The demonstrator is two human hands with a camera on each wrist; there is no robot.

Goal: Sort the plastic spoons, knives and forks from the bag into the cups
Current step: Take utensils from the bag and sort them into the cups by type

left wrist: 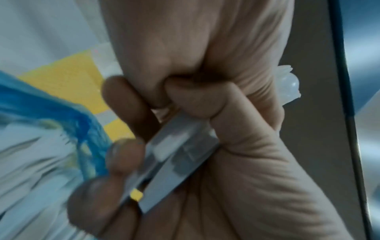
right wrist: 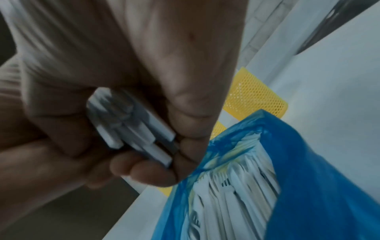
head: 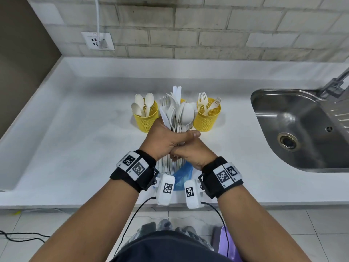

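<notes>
Both hands hold one upright bundle of white plastic cutlery (head: 179, 114), a mix of spoons, forks and knives, just in front of three yellow mesh cups. My left hand (head: 166, 140) grips the bundle high up; my right hand (head: 190, 154) grips the handles below it. The left cup (head: 146, 118) holds spoons and the right cup (head: 206, 118) holds forks. The middle cup is mostly hidden, with knives (head: 177, 93) sticking up behind the bundle. A blue bag (head: 182, 175) lies under my wrists, with more cutlery (right wrist: 232, 186) inside. The handle ends (left wrist: 174, 154) show between curled fingers.
The white counter (head: 75, 138) runs left to a raised edge. A steel sink (head: 294, 129) with a tap (head: 336, 82) lies to the right. A wall socket (head: 98, 41) with a plugged cable is on the brick wall behind.
</notes>
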